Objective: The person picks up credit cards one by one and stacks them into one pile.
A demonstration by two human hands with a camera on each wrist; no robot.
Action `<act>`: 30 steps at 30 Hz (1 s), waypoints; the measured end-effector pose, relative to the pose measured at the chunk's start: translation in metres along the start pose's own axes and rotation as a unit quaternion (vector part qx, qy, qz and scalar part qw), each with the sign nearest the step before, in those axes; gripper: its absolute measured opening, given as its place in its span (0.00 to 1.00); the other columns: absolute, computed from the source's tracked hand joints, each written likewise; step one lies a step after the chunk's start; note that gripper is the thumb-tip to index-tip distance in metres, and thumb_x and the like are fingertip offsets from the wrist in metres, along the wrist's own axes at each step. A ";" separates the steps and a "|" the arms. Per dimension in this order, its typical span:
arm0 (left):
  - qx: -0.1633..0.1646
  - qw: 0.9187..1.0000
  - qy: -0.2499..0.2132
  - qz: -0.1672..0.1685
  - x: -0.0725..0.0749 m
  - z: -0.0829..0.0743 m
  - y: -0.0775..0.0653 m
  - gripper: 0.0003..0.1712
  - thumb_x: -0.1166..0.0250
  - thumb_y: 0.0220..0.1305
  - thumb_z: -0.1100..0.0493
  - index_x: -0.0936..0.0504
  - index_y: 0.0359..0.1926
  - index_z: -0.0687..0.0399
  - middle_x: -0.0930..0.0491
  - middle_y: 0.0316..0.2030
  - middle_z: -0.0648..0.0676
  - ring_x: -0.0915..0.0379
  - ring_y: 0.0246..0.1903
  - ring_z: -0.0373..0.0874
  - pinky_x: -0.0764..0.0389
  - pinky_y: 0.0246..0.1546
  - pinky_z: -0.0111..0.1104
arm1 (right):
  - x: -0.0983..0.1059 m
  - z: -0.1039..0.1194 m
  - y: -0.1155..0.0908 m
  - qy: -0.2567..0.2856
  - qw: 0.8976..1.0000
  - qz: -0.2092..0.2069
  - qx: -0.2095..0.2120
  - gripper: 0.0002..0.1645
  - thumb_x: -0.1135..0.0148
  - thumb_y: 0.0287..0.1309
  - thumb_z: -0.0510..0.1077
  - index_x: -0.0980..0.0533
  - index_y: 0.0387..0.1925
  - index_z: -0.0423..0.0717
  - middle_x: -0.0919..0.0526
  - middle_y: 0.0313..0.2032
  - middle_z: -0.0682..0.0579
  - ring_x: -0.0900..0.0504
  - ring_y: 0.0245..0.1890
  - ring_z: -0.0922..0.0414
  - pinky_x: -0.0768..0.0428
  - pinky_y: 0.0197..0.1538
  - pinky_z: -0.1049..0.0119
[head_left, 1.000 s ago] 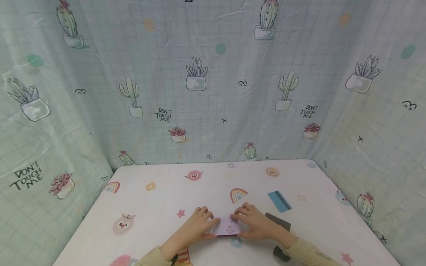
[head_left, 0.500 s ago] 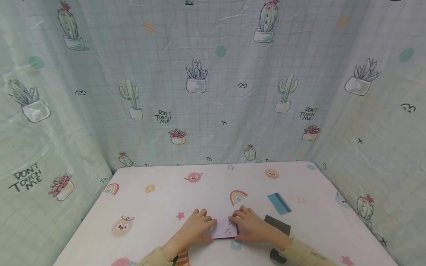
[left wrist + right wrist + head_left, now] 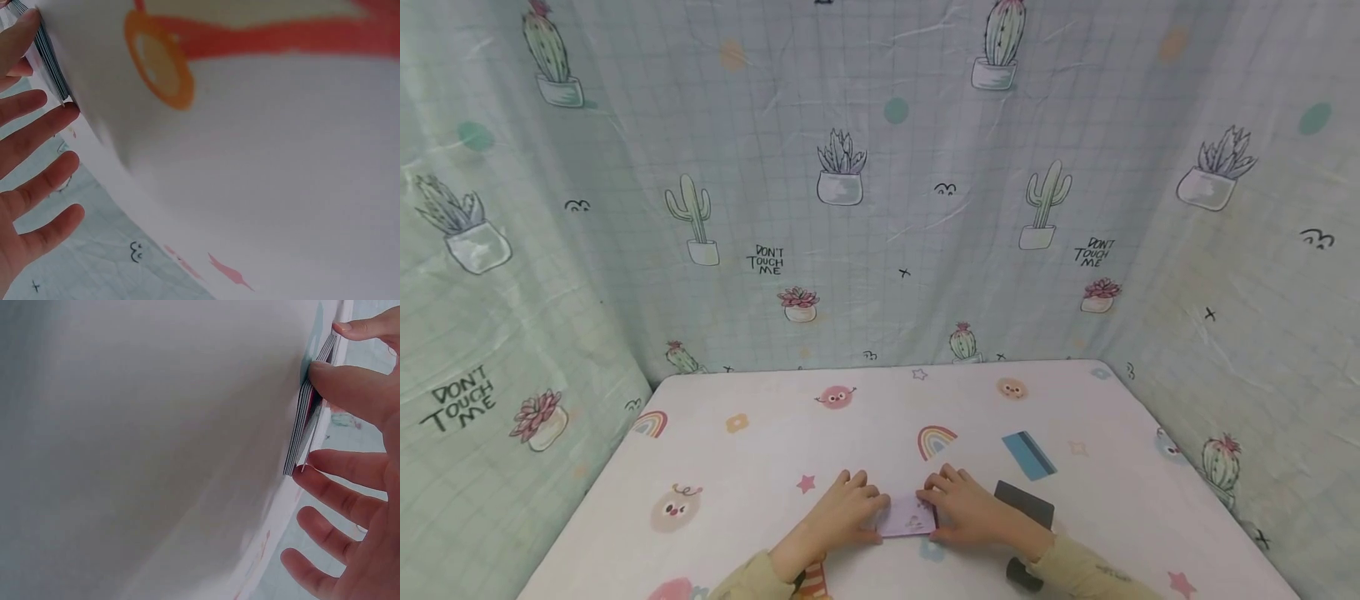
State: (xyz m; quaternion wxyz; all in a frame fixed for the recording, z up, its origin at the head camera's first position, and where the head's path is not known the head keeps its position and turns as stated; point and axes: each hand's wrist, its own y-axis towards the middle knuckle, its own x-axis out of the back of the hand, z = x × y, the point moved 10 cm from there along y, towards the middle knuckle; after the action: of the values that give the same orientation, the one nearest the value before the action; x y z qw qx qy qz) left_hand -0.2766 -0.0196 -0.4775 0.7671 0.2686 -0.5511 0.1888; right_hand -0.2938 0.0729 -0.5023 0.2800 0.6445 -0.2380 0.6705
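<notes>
A small stack of cards (image 3: pixel 906 518) with a lilac printed card on top lies between both hands in the head view. My left hand (image 3: pixel 842 512) holds its left end, thumb at the near edge and fingertips at the far edge. My right hand (image 3: pixel 970 508) holds the right end in the same way. A dark strip shows along the stack's right side. In the right wrist view, the cards (image 3: pixel 292 434) are seen edge-on, with a narrow gap under the outermost one. The left wrist view shows the edges of the cards (image 3: pixel 53 59) against my fingertips.
A blue card (image 3: pixel 1028 455) with a dark stripe lies beyond my right hand. Nearer is a dark flat rectangle (image 3: pixel 1024 503), partly covered by my right forearm. A dark rounded object (image 3: pixel 1024 575) sits beside the right sleeve. Patterned cloth (image 3: pixel 880 250) walls the table (image 3: pixel 760 475).
The stack and both hands have shifted slightly left. The dark red strip along the stack's near edge has gone from sight, and a dark strip now shows at its right side.
</notes>
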 end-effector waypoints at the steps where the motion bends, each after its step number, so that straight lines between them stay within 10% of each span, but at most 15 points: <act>1: 0.000 1.000 0.001 0.001 0.000 0.000 0.001 0.26 0.38 0.41 0.33 0.24 0.39 0.40 0.21 0.32 0.40 0.39 0.32 0.36 0.42 0.32 0.29 | 0.000 -0.001 0.000 -0.001 1.000 -0.002 0.000 0.34 0.41 0.46 0.64 0.30 0.54 0.53 0.29 0.46 0.60 0.37 0.43 0.63 0.33 0.45 0.62; 30: -0.017 0.999 0.027 -0.023 0.004 -0.004 0.003 0.26 0.38 0.39 0.33 0.25 0.40 0.38 0.26 0.29 0.40 0.39 0.31 0.36 0.40 0.31 0.27 | -0.001 -0.015 -0.010 0.020 0.999 -0.003 -0.024 0.34 0.39 0.44 0.62 0.30 0.54 0.56 0.29 0.43 0.61 0.38 0.42 0.63 0.32 0.44 0.61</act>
State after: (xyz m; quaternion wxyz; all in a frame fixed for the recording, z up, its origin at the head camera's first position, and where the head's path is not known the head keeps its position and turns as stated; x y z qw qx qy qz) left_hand -0.2741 -0.0145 -0.4741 0.7902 0.2634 -0.5269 0.1687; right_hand -0.2979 0.0905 -0.5041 0.3025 0.6247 -0.2462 0.6765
